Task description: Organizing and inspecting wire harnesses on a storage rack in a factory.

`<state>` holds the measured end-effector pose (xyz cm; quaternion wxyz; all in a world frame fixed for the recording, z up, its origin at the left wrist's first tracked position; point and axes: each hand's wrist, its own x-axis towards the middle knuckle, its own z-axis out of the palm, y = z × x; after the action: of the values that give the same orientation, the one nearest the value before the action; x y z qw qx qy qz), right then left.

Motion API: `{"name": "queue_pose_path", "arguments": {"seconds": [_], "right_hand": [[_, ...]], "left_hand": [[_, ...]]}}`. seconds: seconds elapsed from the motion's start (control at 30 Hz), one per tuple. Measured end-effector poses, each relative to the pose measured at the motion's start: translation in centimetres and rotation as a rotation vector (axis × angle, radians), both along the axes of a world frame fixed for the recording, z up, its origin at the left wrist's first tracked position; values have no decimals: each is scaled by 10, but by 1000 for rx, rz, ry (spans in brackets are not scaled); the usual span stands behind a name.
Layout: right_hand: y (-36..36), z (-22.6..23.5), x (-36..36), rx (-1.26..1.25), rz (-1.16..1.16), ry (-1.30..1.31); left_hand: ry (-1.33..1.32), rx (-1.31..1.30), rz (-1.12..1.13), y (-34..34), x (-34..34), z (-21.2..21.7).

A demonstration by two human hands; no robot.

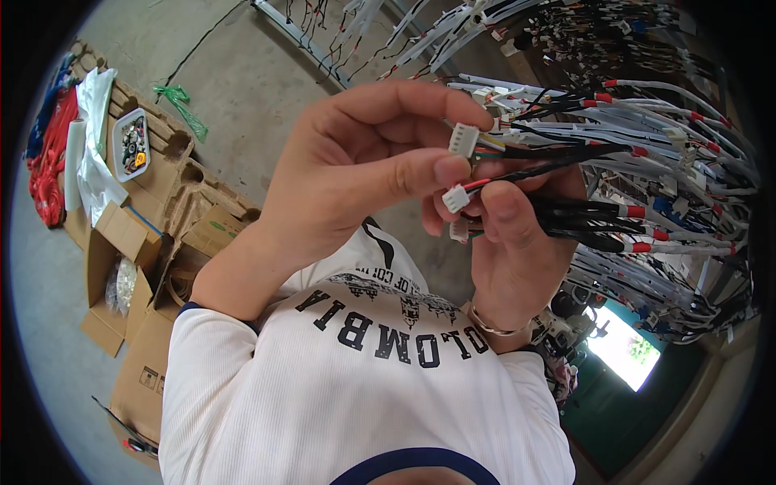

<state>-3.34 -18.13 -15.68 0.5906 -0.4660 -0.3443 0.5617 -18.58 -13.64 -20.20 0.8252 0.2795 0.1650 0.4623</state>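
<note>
My left hand (pixel 364 153) pinches a white multi-pin connector (pixel 463 141) between thumb and forefinger, with thin coloured wires running out of it to the right. Just below, my right hand (pixel 517 250) is closed round a bundle of black-sleeved cables (pixel 590 217) banded with red. A smaller white connector (pixel 455 199) on red and black wires sticks out by my right thumb. Another white plug (pixel 459 231) shows under it, partly covered by fingers. The cables lead right into a hanging mass of harnesses, and my two hands nearly touch.
White and black wire harnesses (pixel 671 153) hang close on the right, with more along a metal rail (pixel 299 40) at the top. Left stand cardboard boxes (pixel 121 242), a white tray of small parts (pixel 132 145) and red bags (pixel 55 162). A bright screen (pixel 626 347) is lower right.
</note>
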Motion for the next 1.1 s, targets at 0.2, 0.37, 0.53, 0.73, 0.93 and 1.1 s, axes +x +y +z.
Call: {"name": "queue_pose_path", "arguments": {"seconds": [0.2,0.37,0.53,0.73,0.93,1.1], "right_hand": [[-3,8,-10,-4,-58,-194],[-3,5,-8,83,-51,-244],[-6,8,-12,80,-19,-144],[-9,9,-12,40,-42,-181],[-7,6,-13,91,2,-157],[-4,5,-16,66,-13,-140]], "left_hand": [[-154,-25,-93,-4,-6,-6],[-135,-4,-40,-6,-8,-6],[-128,109,23,-5,-3,-12],[-122,80,36,-5,-2,-5],[-94,91,55,-3,-6,-4],[-76,123,55,2,-8,-6]]}}
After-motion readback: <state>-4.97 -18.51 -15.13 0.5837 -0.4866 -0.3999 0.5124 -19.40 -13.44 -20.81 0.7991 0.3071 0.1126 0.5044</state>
